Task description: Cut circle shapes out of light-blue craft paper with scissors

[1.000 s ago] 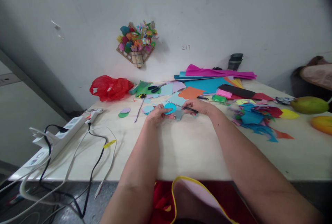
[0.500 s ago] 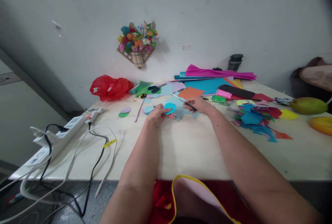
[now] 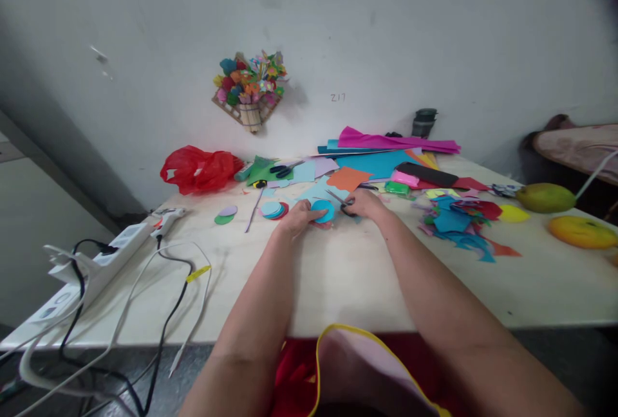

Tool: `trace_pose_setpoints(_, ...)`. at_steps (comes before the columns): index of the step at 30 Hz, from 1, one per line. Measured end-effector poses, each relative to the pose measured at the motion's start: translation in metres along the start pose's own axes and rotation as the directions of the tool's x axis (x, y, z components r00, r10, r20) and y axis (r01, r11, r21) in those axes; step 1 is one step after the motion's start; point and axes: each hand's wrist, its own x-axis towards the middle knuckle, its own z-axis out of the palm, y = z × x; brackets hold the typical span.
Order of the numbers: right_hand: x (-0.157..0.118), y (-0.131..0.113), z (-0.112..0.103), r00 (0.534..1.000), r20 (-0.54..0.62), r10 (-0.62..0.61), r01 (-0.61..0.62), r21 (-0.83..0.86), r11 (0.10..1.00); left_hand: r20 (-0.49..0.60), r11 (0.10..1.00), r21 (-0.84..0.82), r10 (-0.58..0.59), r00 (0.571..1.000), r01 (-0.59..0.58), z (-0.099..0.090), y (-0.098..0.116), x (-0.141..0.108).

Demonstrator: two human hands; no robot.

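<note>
My left hand (image 3: 298,216) pinches a bright blue paper circle (image 3: 322,211) above the table. A pair of scissors (image 3: 344,203) is in my right hand (image 3: 363,203), its blades pointing up and left, just right of the circle. Pale blue paper (image 3: 316,190) lies behind both hands. Left of my left hand is a small stack of light blue circles (image 3: 271,210) with a red one partly under it. Farther left, a lilac circle (image 3: 228,210) overlaps a green circle (image 3: 223,219).
A white power strip (image 3: 109,262), cables and a glue gun (image 3: 167,221) occupy the left side. A red plastic bag (image 3: 200,169) is at the back left. Coloured scraps (image 3: 458,221) and mango-like fruits (image 3: 582,231) lie on the right; dark scissors (image 3: 280,171) lie behind.
The view has shifted slightly. The scissors now show their blades apart and point more up and left. My left hand has moved off the stacked circles, which show more fully.
</note>
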Motion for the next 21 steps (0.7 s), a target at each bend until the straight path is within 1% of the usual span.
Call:
trace_pose_setpoints(2, 0.003, 0.005, 0.002, 0.999, 0.024, -0.025, 0.023, 0.066, 0.998, 0.0, 1.0, 0.029, 0.011, 1.0, -0.011, 0.003, 0.002, -0.001)
trace_pose_setpoints(4, 0.005, 0.006, 0.003, 0.999, 0.023, -0.04, 0.037, 0.125, 0.991, -0.011, 0.999, 0.025, 0.023, 1.0, -0.023, 0.006, 0.004, -0.002)
trace_pose_setpoints(7, 0.004, 0.002, 0.0, 0.997, -0.031, -0.074, 0.079, 0.264, 0.961, -0.021, 0.999, -0.035, 0.037, 0.999, -0.038, 0.01, 0.006, -0.004)
trace_pose_setpoints(9, 0.001, -0.003, -0.003, 0.992, -0.044, -0.122, 0.129, 0.419, 0.899, -0.026, 0.997, -0.072, 0.036, 0.999, -0.038, 0.012, 0.007, -0.005)
trace_pose_setpoints(10, -0.001, -0.007, -0.005, 0.987, -0.029, -0.156, 0.15, 0.501, 0.852, -0.029, 0.996, -0.08, 0.036, 0.999, -0.038, 0.012, 0.006, -0.005)
trace_pose_setpoints(11, -0.003, -0.01, -0.006, 0.981, 0.003, -0.194, 0.157, 0.575, 0.803, -0.032, 0.996, -0.081, 0.04, 0.999, -0.042, 0.013, 0.006, -0.005)
trace_pose_setpoints(13, -0.006, -0.016, -0.006, 0.963, 0.069, -0.262, 0.149, 0.672, 0.725, -0.021, 0.996, -0.069, 0.05, 0.999, -0.051, 0.013, 0.006, -0.004)
trace_pose_setpoints(15, -0.008, -0.021, -0.005, 0.95, 0.111, -0.292, 0.127, 0.716, 0.686, 0.01, 0.997, -0.055, 0.059, 0.998, -0.058, 0.014, 0.005, -0.004)
trace_pose_setpoints(17, -0.008, -0.025, -0.002, 0.948, 0.117, -0.295, 0.116, 0.737, 0.666, 0.04, 0.997, -0.05, 0.057, 0.998, -0.055, 0.015, 0.005, -0.004)
trace_pose_setpoints(19, -0.007, -0.028, 0.002, 0.955, 0.087, -0.283, 0.124, 0.751, 0.649, 0.042, 0.997, -0.059, 0.048, 0.998, -0.046, 0.016, 0.004, -0.003)
trace_pose_setpoints(21, -0.005, -0.031, 0.005, 0.967, 0.028, -0.252, 0.142, 0.763, 0.63, -0.007, 0.994, -0.104, 0.04, 0.999, -0.041, 0.015, 0.002, -0.002)
